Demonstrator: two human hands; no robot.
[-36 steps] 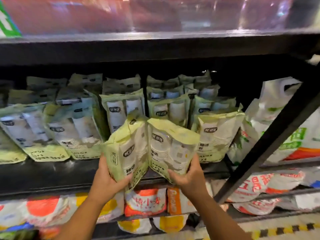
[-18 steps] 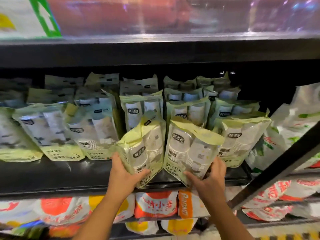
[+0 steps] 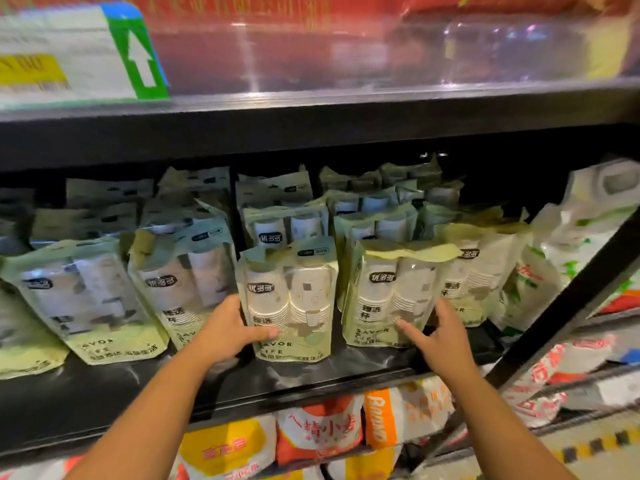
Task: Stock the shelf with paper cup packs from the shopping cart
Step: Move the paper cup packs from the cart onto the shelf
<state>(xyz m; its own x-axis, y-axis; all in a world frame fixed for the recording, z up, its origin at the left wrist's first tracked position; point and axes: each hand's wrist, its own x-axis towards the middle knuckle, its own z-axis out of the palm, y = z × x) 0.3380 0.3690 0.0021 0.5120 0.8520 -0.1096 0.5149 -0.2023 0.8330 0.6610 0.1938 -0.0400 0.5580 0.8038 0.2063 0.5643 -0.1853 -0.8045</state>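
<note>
Left grip (image 3: 225, 330) holds cup pack (image 3: 294, 292) on black shelf (image 3: 104, 396).

On the shelf (image 3: 311, 379), a bare strip of board runs along the front edge, wider at left. Behind it, packs (image 3: 104, 299) stand in rows, filling the depth. A narrow dark gap separates the centre pack (image 3: 291, 299) from the right pack (image 3: 391, 296). The upper shelf (image 3: 311, 133) closes in overhead. A diagonal brace (image 3: 568, 306) bars the right side, with bags (image 3: 571, 237) crowded behind it.
</note>
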